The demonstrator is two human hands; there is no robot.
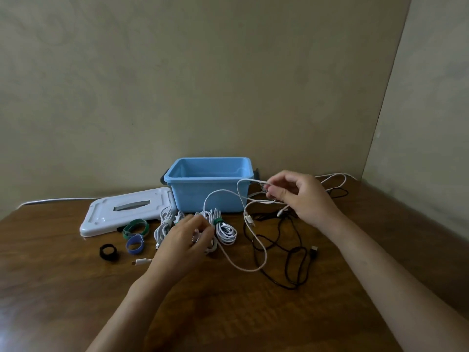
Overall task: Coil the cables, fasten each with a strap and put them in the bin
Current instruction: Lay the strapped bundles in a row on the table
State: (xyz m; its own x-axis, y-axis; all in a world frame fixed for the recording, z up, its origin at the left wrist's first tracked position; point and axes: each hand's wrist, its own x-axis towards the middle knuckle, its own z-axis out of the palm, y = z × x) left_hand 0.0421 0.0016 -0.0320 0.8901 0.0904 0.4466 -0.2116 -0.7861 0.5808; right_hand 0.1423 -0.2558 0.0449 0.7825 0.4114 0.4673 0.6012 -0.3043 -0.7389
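A blue bin (177,179) stands open at the back of the wooden table. In front of it lie several coiled white cables, one (225,231) bound with a green strap. My left hand (184,241) lies over a white coil and its fingers curl round it. My right hand (299,195) is raised to the right of the bin and pinches a loose white cable (258,247), which loops down to the table. A loose black cable (295,260) sprawls below my right hand. Green (135,227), blue (134,245) and black (108,252) straps lie rolled at the left.
The bin's white lid (106,214) lies flat to the left of the bin. A white plug end (140,262) sits near my left wrist. A white cable (55,199) runs along the wall at the back left. Walls close the table at the back and right.
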